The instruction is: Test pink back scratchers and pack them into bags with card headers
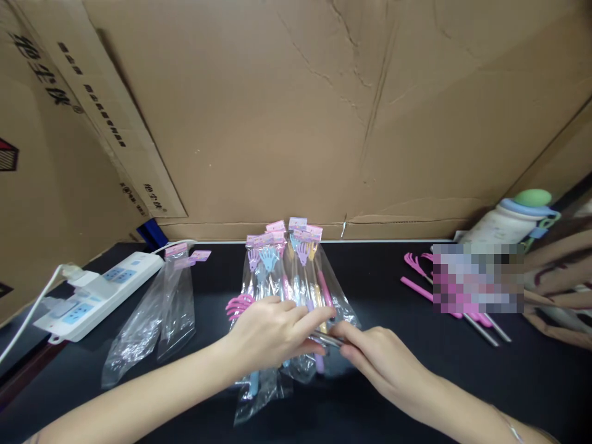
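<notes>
A pink back scratcher lies across my two hands, its clawed head sticking out to the left. My left hand is closed around it behind the head. Pinched between the fingers of my right hand is the metal rod, which shows between the hands. Beneath and behind them lies a row of clear bags holding packed back scratchers in purple, blue, pink and yellow, with printed card tops. My fingers hide part of the rod and some of the bags.
Flat clear bags with card tops lie on the left, beside a white power strip. At right are loose pink back scratchers, partly pixelated, and a white bottle with a green top. Cardboard walls the black table.
</notes>
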A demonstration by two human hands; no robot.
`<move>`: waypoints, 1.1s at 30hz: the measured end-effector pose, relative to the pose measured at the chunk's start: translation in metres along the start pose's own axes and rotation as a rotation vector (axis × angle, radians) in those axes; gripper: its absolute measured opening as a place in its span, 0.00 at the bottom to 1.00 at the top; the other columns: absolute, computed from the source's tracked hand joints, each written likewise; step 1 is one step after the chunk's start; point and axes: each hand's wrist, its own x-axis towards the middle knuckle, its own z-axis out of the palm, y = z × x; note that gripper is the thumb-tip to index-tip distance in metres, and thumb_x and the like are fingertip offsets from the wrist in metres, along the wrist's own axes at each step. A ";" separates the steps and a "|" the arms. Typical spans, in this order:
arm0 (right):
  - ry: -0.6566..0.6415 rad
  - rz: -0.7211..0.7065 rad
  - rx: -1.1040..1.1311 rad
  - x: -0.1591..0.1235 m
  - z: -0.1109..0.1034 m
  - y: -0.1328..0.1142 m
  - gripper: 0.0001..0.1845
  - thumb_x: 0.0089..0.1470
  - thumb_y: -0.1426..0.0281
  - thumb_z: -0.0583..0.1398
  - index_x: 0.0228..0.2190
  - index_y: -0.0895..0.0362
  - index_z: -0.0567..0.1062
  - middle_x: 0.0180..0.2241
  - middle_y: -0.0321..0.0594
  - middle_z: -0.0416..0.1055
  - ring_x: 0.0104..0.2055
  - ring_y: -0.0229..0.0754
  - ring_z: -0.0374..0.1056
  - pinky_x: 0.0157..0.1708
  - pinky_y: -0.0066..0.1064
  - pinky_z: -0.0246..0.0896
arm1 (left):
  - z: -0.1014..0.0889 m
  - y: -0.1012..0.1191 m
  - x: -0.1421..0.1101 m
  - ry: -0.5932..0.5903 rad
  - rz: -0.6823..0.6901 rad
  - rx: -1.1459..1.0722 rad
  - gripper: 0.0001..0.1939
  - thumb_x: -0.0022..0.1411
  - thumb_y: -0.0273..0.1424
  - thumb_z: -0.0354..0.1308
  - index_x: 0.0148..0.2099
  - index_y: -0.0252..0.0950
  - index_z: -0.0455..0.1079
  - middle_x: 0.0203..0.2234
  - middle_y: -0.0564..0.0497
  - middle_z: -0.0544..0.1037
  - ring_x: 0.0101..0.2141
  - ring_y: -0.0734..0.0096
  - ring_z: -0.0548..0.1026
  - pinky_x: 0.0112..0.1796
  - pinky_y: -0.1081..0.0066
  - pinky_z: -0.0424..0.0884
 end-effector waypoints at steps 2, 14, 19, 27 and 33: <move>-0.029 -0.004 -0.019 -0.001 0.000 0.004 0.13 0.62 0.66 0.46 0.42 0.53 0.67 0.25 0.32 0.72 0.23 0.36 0.68 0.23 0.25 0.53 | 0.003 0.002 0.003 0.001 0.056 -0.023 0.15 0.67 0.41 0.45 0.46 0.37 0.65 0.24 0.56 0.74 0.24 0.76 0.71 0.25 0.73 0.63; 0.252 0.499 -0.633 -0.078 -0.033 0.123 0.20 0.61 0.57 0.43 0.39 0.53 0.70 0.18 0.37 0.71 0.19 0.46 0.68 0.17 0.29 0.50 | 0.011 -0.029 -0.054 0.078 0.104 -0.004 0.13 0.65 0.22 0.46 0.43 0.39 0.70 0.38 0.56 0.79 0.46 0.72 0.71 0.49 0.68 0.61; 0.280 0.425 -0.942 -0.078 -0.031 0.129 0.20 0.59 0.56 0.47 0.32 0.56 0.71 0.27 0.44 0.73 0.26 0.46 0.69 0.19 0.29 0.45 | 0.012 -0.040 -0.069 0.015 0.137 0.114 0.12 0.63 0.21 0.47 0.40 0.37 0.70 0.38 0.54 0.78 0.41 0.70 0.72 0.43 0.68 0.62; 0.191 0.431 -0.806 -0.045 -0.036 0.149 0.18 0.59 0.64 0.46 0.43 0.57 0.70 0.25 0.42 0.74 0.23 0.43 0.69 0.17 0.27 0.42 | 0.003 -0.050 -0.067 0.033 0.077 0.133 0.11 0.65 0.22 0.47 0.38 0.36 0.70 0.33 0.53 0.78 0.38 0.69 0.71 0.38 0.68 0.62; 0.234 0.520 -0.991 -0.044 -0.041 0.156 0.16 0.58 0.65 0.48 0.38 0.57 0.73 0.24 0.43 0.72 0.23 0.44 0.67 0.18 0.29 0.41 | 0.004 -0.054 -0.071 0.024 0.043 0.140 0.13 0.65 0.22 0.45 0.36 0.36 0.70 0.31 0.52 0.77 0.37 0.70 0.71 0.37 0.69 0.61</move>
